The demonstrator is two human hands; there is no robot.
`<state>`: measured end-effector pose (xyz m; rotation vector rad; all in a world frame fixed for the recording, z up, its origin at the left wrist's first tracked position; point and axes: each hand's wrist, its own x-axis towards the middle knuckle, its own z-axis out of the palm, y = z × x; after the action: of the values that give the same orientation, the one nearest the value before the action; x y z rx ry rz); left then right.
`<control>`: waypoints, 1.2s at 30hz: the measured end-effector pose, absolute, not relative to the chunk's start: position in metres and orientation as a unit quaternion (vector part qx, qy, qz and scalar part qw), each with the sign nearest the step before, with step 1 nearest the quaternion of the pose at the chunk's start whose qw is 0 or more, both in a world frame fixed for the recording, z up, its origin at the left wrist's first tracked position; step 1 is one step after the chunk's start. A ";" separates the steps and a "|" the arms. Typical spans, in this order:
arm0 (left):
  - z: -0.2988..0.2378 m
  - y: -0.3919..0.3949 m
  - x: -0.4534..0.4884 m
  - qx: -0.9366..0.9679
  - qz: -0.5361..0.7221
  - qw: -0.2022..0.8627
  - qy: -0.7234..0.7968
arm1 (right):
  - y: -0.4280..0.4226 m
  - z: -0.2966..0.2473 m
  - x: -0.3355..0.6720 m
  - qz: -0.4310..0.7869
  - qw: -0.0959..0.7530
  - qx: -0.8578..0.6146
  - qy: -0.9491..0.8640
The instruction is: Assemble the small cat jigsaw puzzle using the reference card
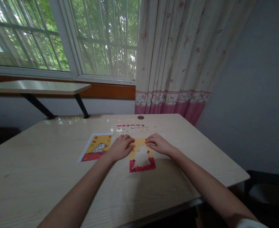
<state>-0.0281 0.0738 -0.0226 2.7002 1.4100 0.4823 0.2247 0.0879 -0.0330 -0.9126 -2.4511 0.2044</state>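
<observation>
**Two hands on an unfinished puzzle**

The wooden table (46, 177) carries everything. The picture sheet (95, 148) lies just left of the puzzle frame (142, 166). My left hand (121, 147) rests palm-down on the frame's upper left corner, fingers loosely curled. My right hand (158, 144) lies flat on its upper right corner. Loose pieces (132, 127) sit beyond the frame.

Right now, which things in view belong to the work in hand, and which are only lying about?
In use: puzzle frame, loose pieces, picture sheet, left hand and right hand on the frame.
Lying about: brown disc, curtain, bench.
</observation>
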 end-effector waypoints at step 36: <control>-0.022 0.078 -0.040 0.899 0.142 0.011 0.414 | 0.087 -0.034 0.224 0.099 0.261 -0.345 -0.896</control>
<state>-0.0403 0.0783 -0.0223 2.8048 1.2917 0.4430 0.2236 0.0870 -0.0342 -0.9330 -2.4270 0.2675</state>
